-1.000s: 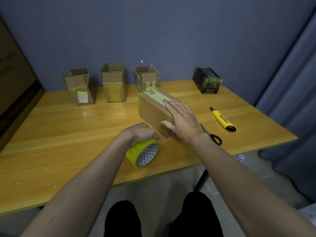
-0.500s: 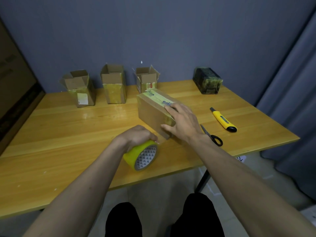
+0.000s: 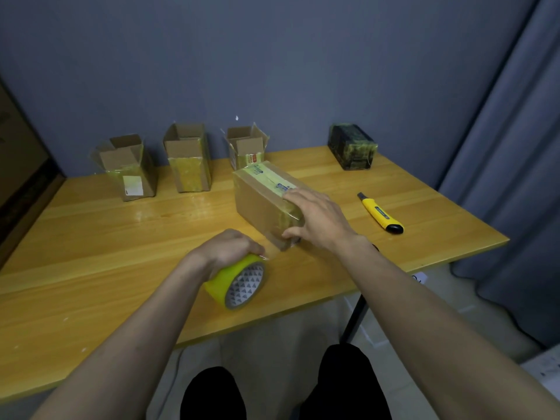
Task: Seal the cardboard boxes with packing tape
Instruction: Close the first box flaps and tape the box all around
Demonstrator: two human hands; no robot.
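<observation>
We see the wooden table (image 3: 91,237) with a closed cardboard box (image 3: 263,201) at centre. Right hand (image 3: 318,219) lies flat-fingered on its near end, thumb at the front. At 7 o'clock of the box, left hand (image 3: 227,247) grips the yellow tape roll (image 3: 236,280). Utility knife (image 3: 380,212) at 3 o'clock.

Tape roll (image 3: 235,281) yellow, grey-triangle core — knife (image 3: 380,216) yellow, black-tipped — table (image 3: 91,237) honey-yellow wood.

Bare table (image 3: 100,253) left of closed box (image 3: 260,204); three open boxes (image 3: 188,159) block rear, utility knife (image 3: 380,212) lies right.
</observation>
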